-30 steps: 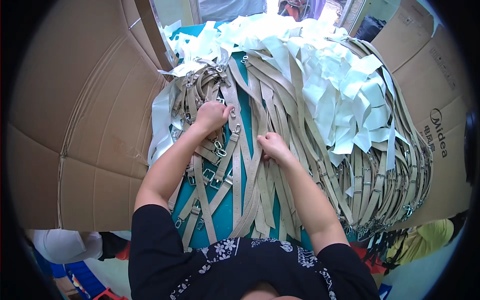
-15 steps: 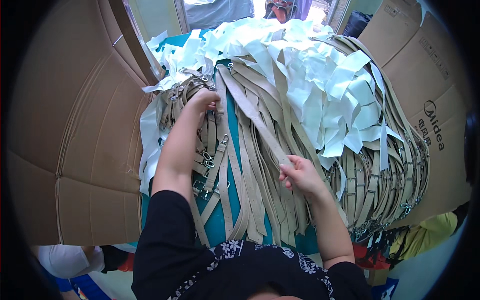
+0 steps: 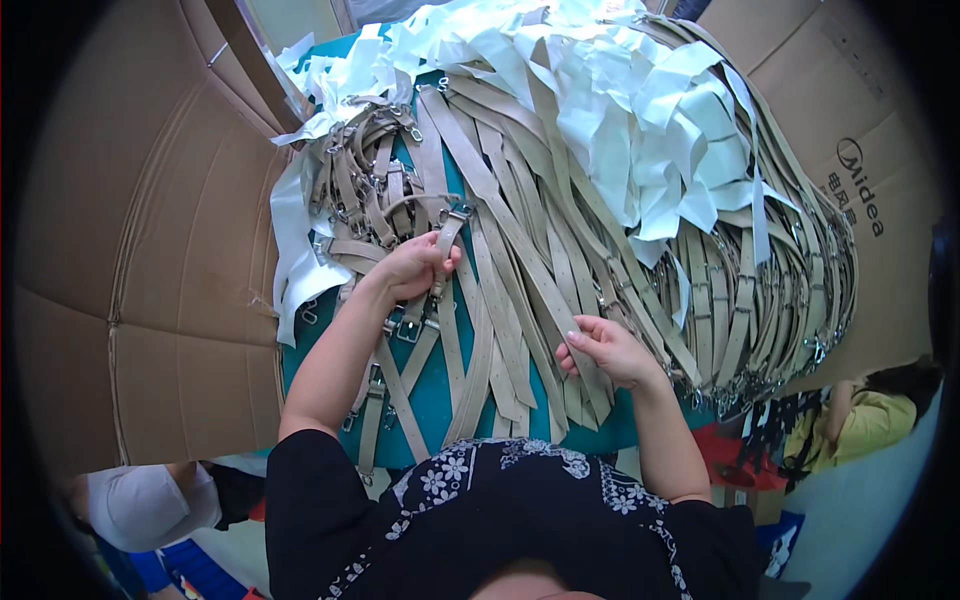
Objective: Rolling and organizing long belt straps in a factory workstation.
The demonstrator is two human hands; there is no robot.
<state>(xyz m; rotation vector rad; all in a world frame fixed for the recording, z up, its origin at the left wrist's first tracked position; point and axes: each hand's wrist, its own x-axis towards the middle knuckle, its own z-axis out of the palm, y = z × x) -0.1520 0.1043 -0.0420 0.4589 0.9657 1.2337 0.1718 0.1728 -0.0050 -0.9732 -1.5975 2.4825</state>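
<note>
My left hand [image 3: 416, 266] is closed on a short beige buckle strap [image 3: 449, 231], whose metal buckle sticks up beyond the fingers. My right hand [image 3: 610, 350] pinches a long beige strap [image 3: 532, 262] with punched holes, which runs away from me toward the far side. Beneath and beside it lie several more long straps [image 3: 497, 330], fanned toward me with pointed ends. Just beyond my left hand is a tangled heap of buckled straps [image 3: 358, 170] with metal clips. Part of what the left hand grips is hidden by its fingers.
White sheet strips [image 3: 640, 120] cover the far side of the green table [image 3: 330, 375]. At the right hangs a dense row of buckled straps [image 3: 760, 300]. Large cardboard sheets [image 3: 190, 260] stand on both sides. A person in yellow [image 3: 865, 425] is at the right, another in white [image 3: 150, 505] at the left.
My left hand has drawn back toward me from the heap, bringing the buckle strap with it. My right hand keeps its pinch on the long strap. The whole view has shifted slightly.
</note>
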